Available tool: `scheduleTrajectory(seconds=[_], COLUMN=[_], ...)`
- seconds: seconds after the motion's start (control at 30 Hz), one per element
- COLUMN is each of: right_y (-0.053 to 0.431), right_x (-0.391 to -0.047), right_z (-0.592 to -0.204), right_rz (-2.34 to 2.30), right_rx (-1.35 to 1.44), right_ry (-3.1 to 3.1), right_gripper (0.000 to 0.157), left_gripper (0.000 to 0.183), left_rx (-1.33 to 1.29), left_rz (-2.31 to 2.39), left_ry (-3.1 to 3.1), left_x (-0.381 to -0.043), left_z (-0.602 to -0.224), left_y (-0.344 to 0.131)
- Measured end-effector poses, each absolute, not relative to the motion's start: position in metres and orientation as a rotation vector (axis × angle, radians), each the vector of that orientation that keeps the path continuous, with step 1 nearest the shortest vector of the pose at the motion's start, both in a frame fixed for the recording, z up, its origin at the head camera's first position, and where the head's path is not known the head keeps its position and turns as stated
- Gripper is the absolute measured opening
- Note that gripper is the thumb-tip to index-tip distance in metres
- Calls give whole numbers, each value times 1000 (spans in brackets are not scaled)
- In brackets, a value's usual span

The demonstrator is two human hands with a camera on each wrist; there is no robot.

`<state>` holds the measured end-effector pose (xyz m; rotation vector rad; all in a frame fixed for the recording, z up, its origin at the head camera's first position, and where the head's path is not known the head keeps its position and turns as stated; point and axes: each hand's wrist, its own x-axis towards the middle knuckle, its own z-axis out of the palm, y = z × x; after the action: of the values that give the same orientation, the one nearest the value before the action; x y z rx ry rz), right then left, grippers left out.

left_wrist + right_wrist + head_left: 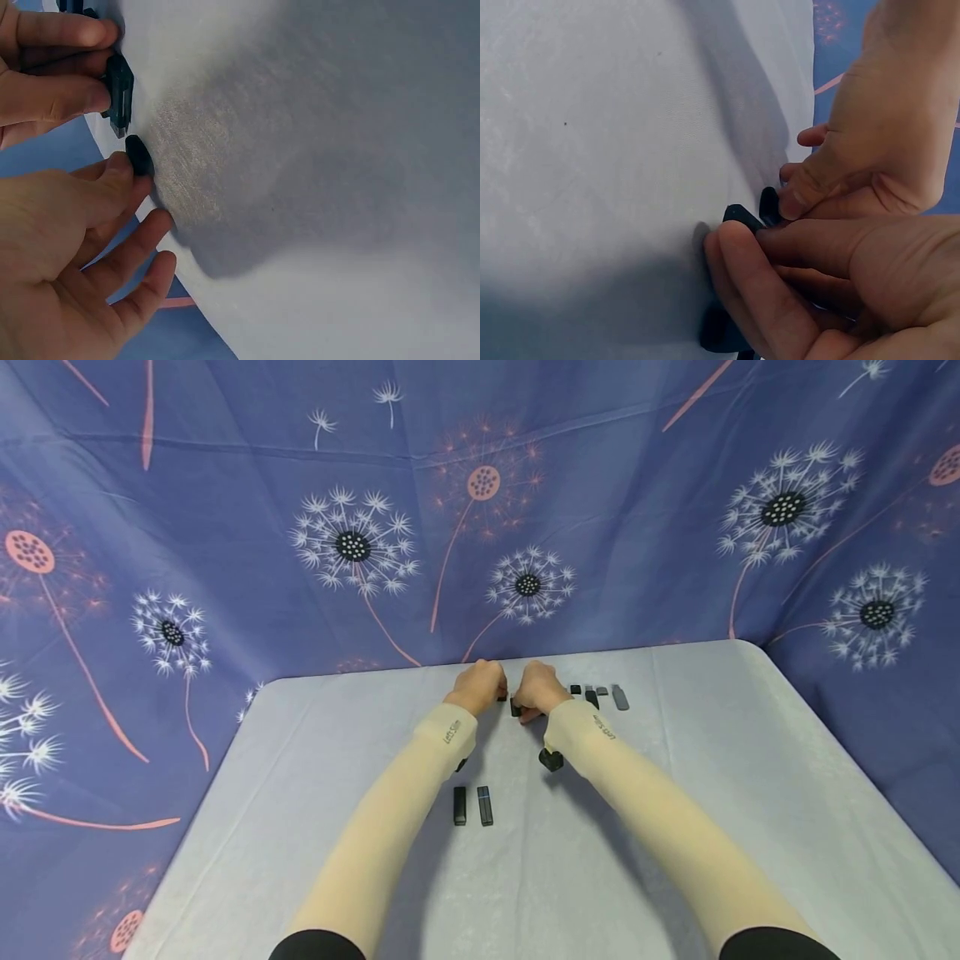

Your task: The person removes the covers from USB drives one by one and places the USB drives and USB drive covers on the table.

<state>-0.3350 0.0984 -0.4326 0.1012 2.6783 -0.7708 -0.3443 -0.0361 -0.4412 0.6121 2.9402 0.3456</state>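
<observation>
Near the far edge of the table my left hand [478, 686] and right hand [539, 687] work close together. Between thumb and index finger, the left hand pinches a small dark cap [139, 155]; its other fingers are spread. My right hand grips a dark USB flash drive [121, 94], its plug end pointing toward the cap. A narrow gap separates cap and drive in the left wrist view. Beside the right hand's fingers, another dark piece [717, 328] lies on the table, partly covered.
Right of the right hand lie several small pieces, among them a black block [575, 689], a dark stick [592, 697] and a grey stick [619, 697]. Two black sticks, one on the left [460, 806] and one on the right [485, 806], lie nearer me. A patterned curtain [637, 568] hangs behind the table.
</observation>
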Motion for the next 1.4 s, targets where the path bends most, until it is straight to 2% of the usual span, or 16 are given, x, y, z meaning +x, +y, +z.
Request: scheduleTrajectory(seconds=[0.33,0.6,0.7,0.77,0.93,1.07,1.3,1.4], right_y=[99,105,108,109,113,120,134,138], right_x=[-334,-317,-306,-296,-269,-247,-208,-193], right_z=[-426,-413,-409,-406,-403,-403,-408,-410], right_rz=[-854,-826,-843,-861,-920,-950,-974,-971], right_rx=[174,98,18,-44,-196,-252,-368,-465], right_ry=[2570,2581,2602,2617,2665,2717,2817,2875], right_gripper=[18,26,42,48,25,47,45,49], left_gripper=[18,27,34,40,53,58,72,76], left_rx=[570,570,577,576,582,627,730,754], left_rz=[355,381,404,417,399,395,399,395], left_ry=[2930,2943,2940,2927,2909,2919,3006,3060], left_x=[-342,-331,-323,-317,-302,-288,-245,-226], left_z=[-439,-440,-440,-438,-432,-429,-427,-427], left_y=[-39,-48,-57,-62,-73,-78,-88,-92])
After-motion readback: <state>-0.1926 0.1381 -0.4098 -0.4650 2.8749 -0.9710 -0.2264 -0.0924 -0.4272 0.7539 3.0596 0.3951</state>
